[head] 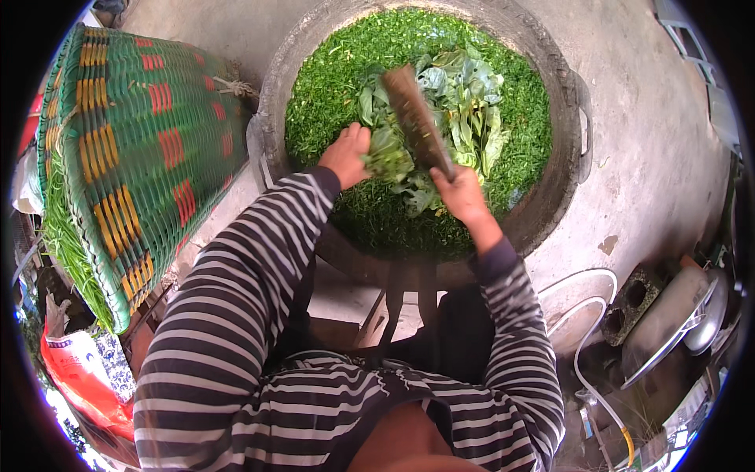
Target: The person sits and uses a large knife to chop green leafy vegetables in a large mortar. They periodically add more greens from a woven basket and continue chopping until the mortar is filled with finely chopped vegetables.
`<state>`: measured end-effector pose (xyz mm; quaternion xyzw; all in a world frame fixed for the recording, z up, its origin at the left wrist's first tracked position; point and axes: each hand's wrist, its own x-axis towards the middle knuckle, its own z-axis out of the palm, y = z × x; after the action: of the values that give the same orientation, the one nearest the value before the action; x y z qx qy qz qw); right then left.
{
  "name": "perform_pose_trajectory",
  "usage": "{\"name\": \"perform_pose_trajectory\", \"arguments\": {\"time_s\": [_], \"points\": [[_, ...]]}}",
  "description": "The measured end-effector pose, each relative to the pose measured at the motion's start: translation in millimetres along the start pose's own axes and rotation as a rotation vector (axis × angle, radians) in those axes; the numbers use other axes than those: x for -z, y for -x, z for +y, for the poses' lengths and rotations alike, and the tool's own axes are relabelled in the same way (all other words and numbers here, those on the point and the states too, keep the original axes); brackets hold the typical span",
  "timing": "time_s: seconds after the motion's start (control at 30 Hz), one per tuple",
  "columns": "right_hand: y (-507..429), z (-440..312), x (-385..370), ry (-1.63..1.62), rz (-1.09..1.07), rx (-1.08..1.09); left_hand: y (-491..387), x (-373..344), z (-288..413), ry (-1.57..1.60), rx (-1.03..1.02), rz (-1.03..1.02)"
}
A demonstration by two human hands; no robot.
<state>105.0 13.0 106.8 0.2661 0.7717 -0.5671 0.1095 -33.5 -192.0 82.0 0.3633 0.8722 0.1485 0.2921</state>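
Observation:
My left hand grips a bunch of leafy greens over a large round tub. In my right hand is the handle of a broad-bladed cleaver, its brown blade slanting up and left, flecked with green bits and blurred. Finely chopped greens fill the tub. On top of them, around and behind the blade, lie larger whole leaves, some with holes and some yellowing. Part of the leaf pile is hidden by the blade.
A woven green basket with yellow and red bands lies on its side at left, long grass-like greens at its mouth. Below it is a red bag. At right are a white hose, a perforated block and a metal basin.

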Motion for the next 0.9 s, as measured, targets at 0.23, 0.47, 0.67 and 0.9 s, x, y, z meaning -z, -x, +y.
{"name": "perform_pose_trajectory", "arguments": {"time_s": [0.23, 0.47, 0.67, 0.9], "points": [[14.7, -13.9, -16.8, 0.033, 0.106, 0.127, 4.9, -11.7, 4.3, -0.002, 0.060, 0.016], [9.1, 36.2, -19.4, -0.010, -0.131, -0.028, -6.7, 4.5, -0.5, -0.071, 0.113, -0.043], [48.5, 7.9, 70.0, -0.490, 0.420, -0.061, -21.3, 24.9, 60.6, -0.162, 0.126, 0.008], [63.5, 20.7, 88.4, -0.701, 0.565, -0.026, -16.3, -20.4, 115.4, 0.016, 0.142, -0.078]]}}
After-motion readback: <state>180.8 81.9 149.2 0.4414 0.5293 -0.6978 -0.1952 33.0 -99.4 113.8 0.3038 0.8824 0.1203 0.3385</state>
